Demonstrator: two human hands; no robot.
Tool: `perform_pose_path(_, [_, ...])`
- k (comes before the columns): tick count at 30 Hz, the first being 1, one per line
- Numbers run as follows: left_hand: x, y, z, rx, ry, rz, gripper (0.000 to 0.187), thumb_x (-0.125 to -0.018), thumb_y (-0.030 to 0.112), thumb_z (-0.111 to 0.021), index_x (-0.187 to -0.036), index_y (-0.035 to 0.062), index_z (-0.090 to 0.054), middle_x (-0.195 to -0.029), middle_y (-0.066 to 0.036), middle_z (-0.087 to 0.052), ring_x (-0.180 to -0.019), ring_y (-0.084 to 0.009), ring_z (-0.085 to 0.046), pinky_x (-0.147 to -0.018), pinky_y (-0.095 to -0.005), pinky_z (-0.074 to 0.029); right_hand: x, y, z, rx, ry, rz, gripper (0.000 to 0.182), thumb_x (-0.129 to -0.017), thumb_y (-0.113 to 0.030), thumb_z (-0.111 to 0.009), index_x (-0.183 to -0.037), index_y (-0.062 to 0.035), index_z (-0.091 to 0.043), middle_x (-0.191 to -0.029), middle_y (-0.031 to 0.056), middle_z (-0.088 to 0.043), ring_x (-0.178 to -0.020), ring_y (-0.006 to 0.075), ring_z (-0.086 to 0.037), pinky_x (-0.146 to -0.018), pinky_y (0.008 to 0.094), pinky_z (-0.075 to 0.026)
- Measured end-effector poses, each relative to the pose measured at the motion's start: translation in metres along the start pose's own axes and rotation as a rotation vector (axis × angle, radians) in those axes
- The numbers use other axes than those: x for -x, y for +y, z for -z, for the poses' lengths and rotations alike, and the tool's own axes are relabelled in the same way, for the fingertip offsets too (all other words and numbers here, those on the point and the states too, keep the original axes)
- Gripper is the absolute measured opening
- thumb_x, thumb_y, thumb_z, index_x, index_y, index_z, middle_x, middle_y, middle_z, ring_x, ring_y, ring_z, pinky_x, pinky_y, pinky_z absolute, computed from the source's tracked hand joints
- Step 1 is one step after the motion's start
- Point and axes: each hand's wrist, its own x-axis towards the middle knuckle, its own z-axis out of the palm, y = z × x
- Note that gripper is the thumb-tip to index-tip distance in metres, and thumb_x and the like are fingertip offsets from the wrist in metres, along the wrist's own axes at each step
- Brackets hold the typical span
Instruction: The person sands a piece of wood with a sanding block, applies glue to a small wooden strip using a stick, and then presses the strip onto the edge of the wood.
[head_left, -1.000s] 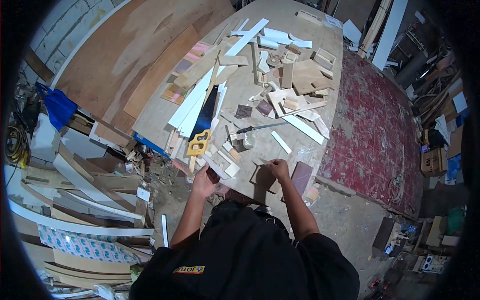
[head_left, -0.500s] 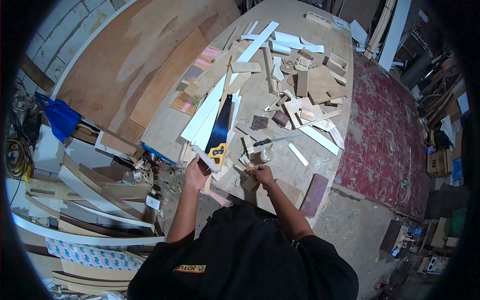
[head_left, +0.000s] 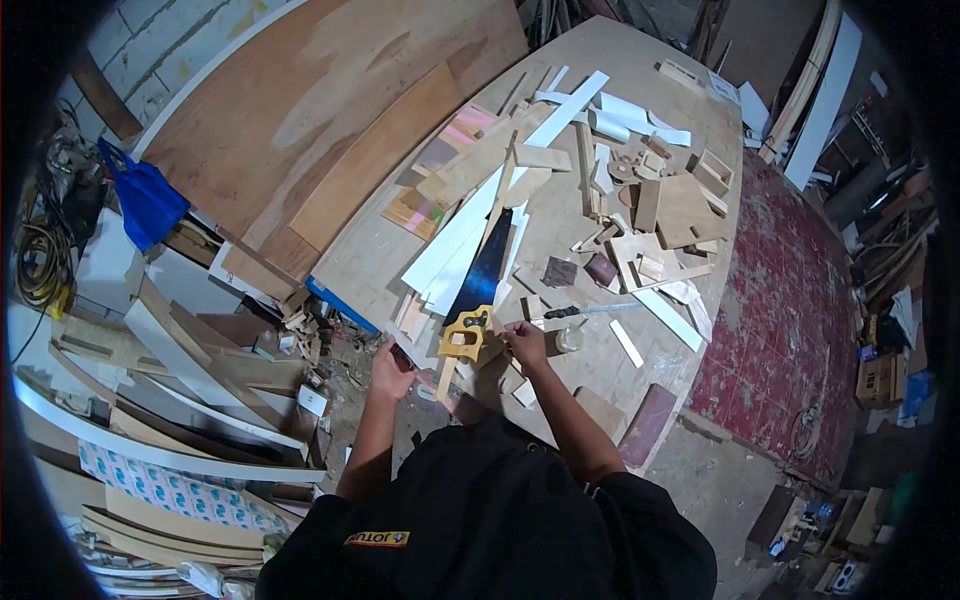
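My left hand (head_left: 391, 371) is at the near left table edge, its fingers wrapped round a thin pale piece (head_left: 405, 345) seen nearly edge-on. My right hand (head_left: 524, 344) is over the near part of the table, with thumb and fingers pinched together; whatever is between them is too small to make out. Between both hands lies a handsaw (head_left: 466, 335) with a yellow handle and dark blade, pointing away from me across white strips (head_left: 440, 262). Just right of my right hand stand a small jar (head_left: 568, 340) and a slim tool with a dark twisted end (head_left: 563, 312).
Wood offcuts, blocks and small boxes (head_left: 712, 172) cover the far right of the worktable (head_left: 370, 262). A maroon block (head_left: 648, 425) lies near its right edge. Large plywood sheets (head_left: 300, 130) lean at left, above curved panels (head_left: 180, 440). A blue bag (head_left: 145, 200) hangs there.
The view has shifted, so the table appears farther right and lower. Both hands have moved left relative to the table, and the pale piece in my left hand has turned more edge-on.
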Motion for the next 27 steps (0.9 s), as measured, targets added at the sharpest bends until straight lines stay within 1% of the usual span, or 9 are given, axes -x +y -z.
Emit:
perform_pose_path(2, [-0.005,0.003,0.008,-0.009,-0.007,-0.006,0.039,-0.089,0.034,-0.058,-0.12,0.0107,-0.056,-0.116,-0.008,-0.063,-0.113,-0.0282,-0.057,-0.095,-0.0469,-0.044,0.012,-0.035,-0.006,0.156,0.047,0.165,0.011,-0.083,-0.007,-0.067,-0.093,-0.0029,-0.064,-0.077,0.0039,-0.064,-0.063,0.0096,-0.058,-0.055,0.0245,-0.047])
perform_pose_path(4, [-0.022,0.0,0.037,0.104,-0.036,-0.003,0.035,-0.09,0.03,-0.059,-0.116,0.0069,-0.057,-0.109,-0.01,-0.065,-0.106,-0.0287,-0.06,-0.091,-0.0504,-0.048,0.064,-0.124,-0.027,0.566,0.013,0.481,0.014,-0.079,-0.007,-0.068,-0.093,-0.0035,-0.066,-0.078,0.0112,-0.066,-0.071,0.0219,-0.065,-0.066,0.0324,-0.053])
perform_pose_path(6, [-0.042,-0.008,0.051,-0.002,-0.095,-0.053,0.035,-0.089,0.029,-0.06,-0.116,0.0066,-0.058,-0.108,-0.01,-0.065,-0.105,-0.0276,-0.061,-0.089,-0.0496,-0.049,0.115,-0.208,-0.033,0.52,-0.108,0.843,0.019,-0.075,-0.006,-0.069,-0.094,-0.0078,-0.067,-0.083,0.0116,-0.065,-0.075,0.0252,-0.065,-0.067,0.0337,-0.053])
perform_pose_path(10, [-0.062,-0.021,0.024,-0.016,-0.026,0.064,0.029,-0.091,0.032,-0.057,-0.109,0.0091,-0.058,-0.102,-0.006,-0.063,-0.094,-0.0232,-0.061,-0.084,-0.0435,-0.049,0.227,-0.355,-0.028,0.623,-0.262,1.764,0.017,-0.069,-0.018,-0.067,-0.076,-0.0054,-0.058,-0.074,0.0085,-0.057,-0.063,0.0253,-0.059,-0.053,0.0368,-0.048])
perform_pose_path(14, [-0.058,-0.028,-0.054,-0.041,-0.102,0.198,0.024,-0.094,0.029,-0.054,-0.105,0.0088,-0.061,-0.09,-0.008,-0.067,-0.084,-0.0242,-0.065,-0.075,-0.0433,-0.052,0.294,-0.375,-0.046,0.237,-0.453,1.714,0.035,-0.063,-0.03,-0.077,-0.072,-0.0032,-0.056,-0.07,0.0157,-0.054,-0.058,0.0336,-0.056,-0.051,0.0431,-0.045])
perform_pose_path(16, [-0.063,-0.04,-0.077,-0.061,-0.18,0.23,0.024,-0.093,0.03,-0.056,-0.105,0.0092,-0.061,-0.096,-0.006,-0.067,-0.09,-0.0233,-0.064,-0.081,-0.0434,-0.052,0.316,-0.388,-0.05,0.259,-0.036,1.668,0.024,-0.035,-0.014,-0.037,-0.057,-0.0114,-0.047,-0.065,0.0012,-0.034,-0.051,0.0146,-0.039,-0.047,0.0272,-0.037])
perform_pose_path(17, [-0.062,-0.045,-0.088,-0.093,-0.258,0.221,0.024,-0.093,0.029,-0.056,-0.105,0.009,-0.061,-0.095,-0.006,-0.067,-0.09,-0.0225,-0.064,-0.08,-0.041,-0.052,0.313,-0.39,-0.052,0.28,-0.022,1.682,0.024,-0.035,-0.014,-0.037,-0.057,-0.0114,-0.047,-0.065,0.0012,-0.034,-0.051,0.0146,-0.039,-0.047,0.0272,-0.037])
perform_pose_path(19, [-0.059,-0.059,-0.098,-0.107,-0.254,0.255,0.024,-0.093,0.029,-0.056,-0.105,0.0087,-0.061,-0.094,-0.006,-0.066,-0.09,-0.0219,-0.064,-0.08,-0.0397,-0.052,0.313,-0.387,-0.058,-0.047,0.078,1.771,0.022,-0.079,-0.001,-0.041,-0.062,-0.0091,-0.053,-0.065,0.0013,-0.039,-0.051,0.0145,-0.042,-0.046,0.0282,-0.038])
perform_pose_path(27, [-0.066,-0.088,-0.118,-0.101,-0.22,0.326,0.025,-0.091,0.029,-0.059,-0.104,0.0081,-0.061,-0.09,-0.006,-0.066,-0.083,-0.0213,-0.064,-0.075,-0.0367,-0.052,0.314,-0.38,0.044,0.624,0.452,1.581,0.007,-0.07,-0.004,-0.063,-0.076,-0.0021,-0.063,-0.07,0.0058,-0.06,-0.062,0.0157,-0.06,-0.055,0.0263,-0.05])
